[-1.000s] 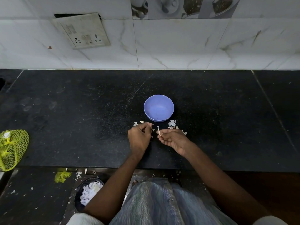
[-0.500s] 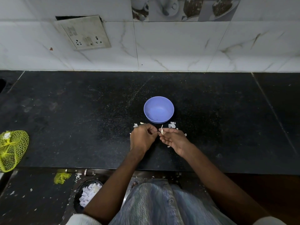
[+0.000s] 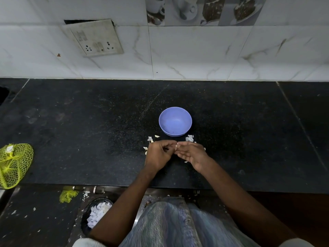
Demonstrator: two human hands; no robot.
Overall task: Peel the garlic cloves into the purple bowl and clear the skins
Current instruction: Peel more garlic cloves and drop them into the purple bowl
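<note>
The purple bowl point(image 3: 175, 133) stands on the black counter, and I see nothing inside it. Just in front of it my two hands meet at the fingertips. My left hand point(image 3: 157, 155) has its fingers curled and pinches a small pale garlic clove point(image 3: 176, 146), most of which is hidden. My right hand point(image 3: 192, 155) lies with its palm turned partly up, its fingertips holding the same clove from the other side. Loose garlic skins lie left of the hands point(image 3: 150, 139) and right of them point(image 3: 189, 138), close to the bowl's base.
A yellow net bag point(image 3: 14, 163) lies at the counter's left edge. Below the counter's front edge are a dark bin with white skins point(image 3: 98, 213) and a scrap of yellow net point(image 3: 68, 196). A loose socket plate point(image 3: 94, 38) hangs on the tiled wall.
My hands have come together. The white piece that stood up from my right fingertips is now pinched between both hands and mostly covered.
</note>
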